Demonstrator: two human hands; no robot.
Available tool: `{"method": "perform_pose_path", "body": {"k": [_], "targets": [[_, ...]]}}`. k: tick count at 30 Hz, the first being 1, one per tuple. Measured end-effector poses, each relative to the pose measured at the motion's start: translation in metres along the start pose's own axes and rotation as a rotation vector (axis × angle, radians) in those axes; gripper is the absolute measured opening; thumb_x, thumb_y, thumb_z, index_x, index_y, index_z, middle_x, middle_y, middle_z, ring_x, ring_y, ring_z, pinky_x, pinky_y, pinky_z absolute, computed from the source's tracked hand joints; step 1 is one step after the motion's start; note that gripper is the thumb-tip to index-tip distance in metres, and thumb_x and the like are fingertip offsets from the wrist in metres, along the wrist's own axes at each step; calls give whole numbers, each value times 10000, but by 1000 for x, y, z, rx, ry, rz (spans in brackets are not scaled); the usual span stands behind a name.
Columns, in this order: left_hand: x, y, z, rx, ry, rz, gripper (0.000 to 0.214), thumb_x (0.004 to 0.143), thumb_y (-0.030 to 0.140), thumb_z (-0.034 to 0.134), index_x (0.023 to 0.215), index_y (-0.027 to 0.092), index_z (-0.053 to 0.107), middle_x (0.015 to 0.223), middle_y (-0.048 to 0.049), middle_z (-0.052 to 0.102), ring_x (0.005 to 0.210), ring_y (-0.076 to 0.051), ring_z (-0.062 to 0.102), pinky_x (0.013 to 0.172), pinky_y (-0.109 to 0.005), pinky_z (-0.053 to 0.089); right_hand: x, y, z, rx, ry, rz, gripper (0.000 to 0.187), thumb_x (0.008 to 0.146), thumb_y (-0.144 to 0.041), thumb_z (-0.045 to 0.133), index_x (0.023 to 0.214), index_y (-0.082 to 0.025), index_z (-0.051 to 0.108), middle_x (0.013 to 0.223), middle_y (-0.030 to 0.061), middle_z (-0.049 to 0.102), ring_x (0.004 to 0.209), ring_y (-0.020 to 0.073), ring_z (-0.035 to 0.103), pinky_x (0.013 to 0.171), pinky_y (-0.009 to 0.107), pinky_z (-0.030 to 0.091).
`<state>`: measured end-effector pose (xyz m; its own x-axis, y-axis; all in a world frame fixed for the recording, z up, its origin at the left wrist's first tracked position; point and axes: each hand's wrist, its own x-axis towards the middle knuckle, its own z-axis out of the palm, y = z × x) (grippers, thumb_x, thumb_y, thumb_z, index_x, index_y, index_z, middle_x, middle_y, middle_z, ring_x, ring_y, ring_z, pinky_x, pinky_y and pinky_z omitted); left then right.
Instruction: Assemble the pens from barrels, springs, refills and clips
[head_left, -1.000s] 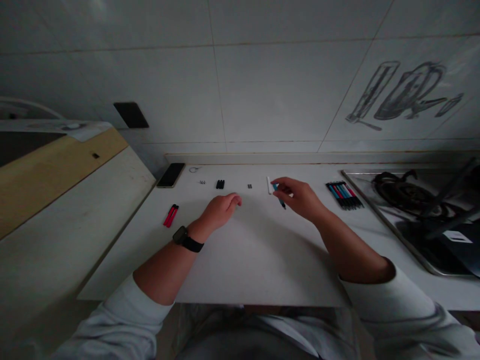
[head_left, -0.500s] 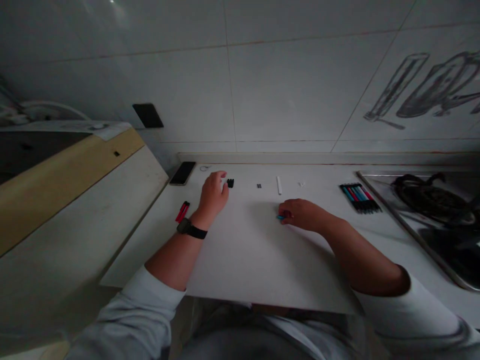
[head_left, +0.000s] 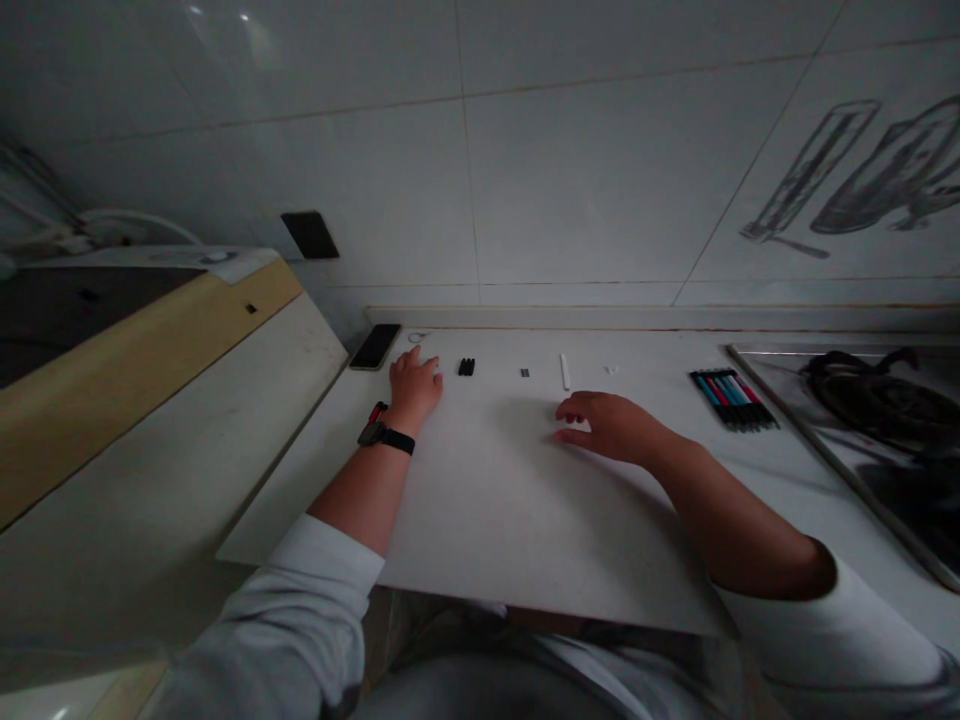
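My left hand (head_left: 415,385) is low over the white table with its fingers spread, left of a small group of black pieces (head_left: 466,367). Just beyond its fingertips lies a thin metal ring (head_left: 417,338). A red and black object (head_left: 378,412) is partly hidden by my left wrist and watch. My right hand (head_left: 607,425) hovers above the table, thumb and fingers apart, with nothing visible between them. Near it lie a white stick (head_left: 565,372), tiny dark pieces (head_left: 525,373) and tiny white bits (head_left: 612,370).
Several pens (head_left: 733,400) in red, blue and black lie in a row at the right, beside a steel-edged stove (head_left: 832,470). A phone (head_left: 375,346) rests at the table's back left corner. A white cabinet-like box (head_left: 187,420) borders the left, and a tiled wall closes the back.
My right hand has opened, and the small blue piece it pinched is no longer visible. My left hand has moved left, away from the black pieces, its fingers spreading.
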<state>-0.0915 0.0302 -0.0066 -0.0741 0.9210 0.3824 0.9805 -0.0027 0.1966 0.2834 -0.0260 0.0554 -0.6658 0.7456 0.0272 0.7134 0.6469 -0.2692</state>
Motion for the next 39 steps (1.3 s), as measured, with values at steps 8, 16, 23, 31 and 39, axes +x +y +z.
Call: {"method": "perform_pose_path", "body": {"k": [8,16,23,31,39], "targets": [[-5,9,-22,-43,29,0,93,869,217,695,884,227,786,1180,-135,633,1154,-341,540,988,-479,437,13,-7,-4,11,153,-61,268,1000,-424,572,1069,-219,729,1008,79,733,896,213,683,793,316,503],[0,17,-23,-451,102,-33,72,943,242,629,931,213,693,941,-68,730,881,-221,659,816,-345,484,97,-33,6,-285,97,-147,400,991,-355,581,1343,-181,659,1301,145,668,1165,303,610,984,409,474],[2,20,-14,-756,178,-123,75,948,281,612,948,219,654,905,-42,743,851,-179,690,817,-302,502,160,-34,28,-418,46,-116,489,1010,-279,494,1496,-272,548,1455,144,565,1258,328,539,966,429,444],[8,20,-19,-911,270,-197,88,934,288,631,936,201,642,867,-51,733,809,-179,675,802,-309,501,172,-20,33,-379,124,-185,441,986,-189,503,1393,-274,652,1346,130,639,1187,301,564,942,412,432],[11,21,-10,-1101,232,-287,150,946,342,624,972,195,635,936,-73,738,875,-174,692,791,-292,524,177,-15,33,-374,140,-241,401,985,-180,522,1344,-250,686,1303,140,666,1166,292,562,931,411,426]]}}
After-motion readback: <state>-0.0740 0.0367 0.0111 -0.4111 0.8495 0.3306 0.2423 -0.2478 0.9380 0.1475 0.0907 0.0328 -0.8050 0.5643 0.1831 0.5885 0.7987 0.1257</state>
